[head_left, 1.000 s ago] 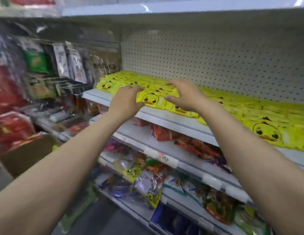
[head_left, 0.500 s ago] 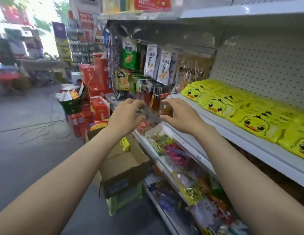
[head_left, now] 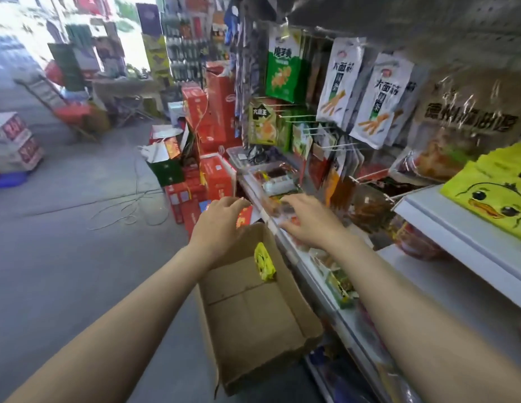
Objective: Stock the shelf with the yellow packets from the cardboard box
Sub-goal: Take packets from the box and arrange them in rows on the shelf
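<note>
Against cardboard box [head_left: 253, 309] wall, yellow packet [head_left: 264, 262], duck-face print, upright

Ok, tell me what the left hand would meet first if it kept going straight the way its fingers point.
The left hand points forward, slightly right, above the cardboard box. Going straight, it would probably meet the red cartons stacked on the floor beyond the box's far end. Depth is unclear; it holds nothing.

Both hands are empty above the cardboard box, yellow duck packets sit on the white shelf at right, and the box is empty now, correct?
Not quite: the head view shows one yellow packet left in the cardboard box. The rest holds: left hand and right hand empty, duck packets on the white shelf.
</note>
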`<state>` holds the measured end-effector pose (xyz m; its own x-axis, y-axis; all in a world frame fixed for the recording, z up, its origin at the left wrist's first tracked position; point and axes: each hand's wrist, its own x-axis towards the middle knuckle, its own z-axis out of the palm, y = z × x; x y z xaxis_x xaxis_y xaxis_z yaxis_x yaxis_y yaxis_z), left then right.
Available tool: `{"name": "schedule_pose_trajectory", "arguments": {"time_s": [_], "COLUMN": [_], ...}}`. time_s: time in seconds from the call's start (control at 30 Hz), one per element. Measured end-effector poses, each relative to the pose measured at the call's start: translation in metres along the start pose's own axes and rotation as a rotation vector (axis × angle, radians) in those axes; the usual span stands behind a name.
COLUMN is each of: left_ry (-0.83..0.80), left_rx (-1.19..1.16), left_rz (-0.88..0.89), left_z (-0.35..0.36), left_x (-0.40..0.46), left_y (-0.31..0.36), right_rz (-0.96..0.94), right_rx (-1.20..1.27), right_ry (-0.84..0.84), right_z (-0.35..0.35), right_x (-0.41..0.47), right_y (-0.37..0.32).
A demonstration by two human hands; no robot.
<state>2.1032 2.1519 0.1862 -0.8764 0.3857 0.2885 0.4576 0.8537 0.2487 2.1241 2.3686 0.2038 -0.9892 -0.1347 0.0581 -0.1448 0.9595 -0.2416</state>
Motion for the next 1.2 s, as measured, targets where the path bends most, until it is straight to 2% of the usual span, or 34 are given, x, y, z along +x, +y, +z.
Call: {"name": "schedule_pose_trajectory", "arguments": {"time_s": [0.27,0.47,0.63,0.8,0.97,1.13,1.2], "left_ry": [-0.273,-0.528,-0.757,-0.832,-0.881,-0.902,-0.837], "left_rx": [-0.037,-0.1,-0.152,-0.179,-0.188,-0.2,-0.229], "left_rz": [0.021,0.145,0.156,0.265,0.255,0.292,0.296], "left_z": [0.103,0.203,0.286,0.367,0.448,0.48,0.478], "left_x": [0.074,0.132,0.151,0.161,0.181,0.183,0.176], "left_y": [-0.085,-0.144,-0.174,-0.184,-0.195,-0.209,-0.214], "right_rz": [0.175,0.421,0.616,0.726,0.87,0.932,0.933], "right_rx": [0.052,0.185,0.291,0.332,0.458,0.522,0.544], "right_ry": [-0.204,-0.32,-0.437,-0.468,-0.448,-0.343,-0.316], "right_z": [0.095,0.18,0.259,0.343,0.41,0.445,0.45], "right_x": [0.095,0.139,0.157,0.17,0.175,0.166,0.165], "right_y": [0.026,0.042,0.058,0.079,0.093,0.099,0.1]}}
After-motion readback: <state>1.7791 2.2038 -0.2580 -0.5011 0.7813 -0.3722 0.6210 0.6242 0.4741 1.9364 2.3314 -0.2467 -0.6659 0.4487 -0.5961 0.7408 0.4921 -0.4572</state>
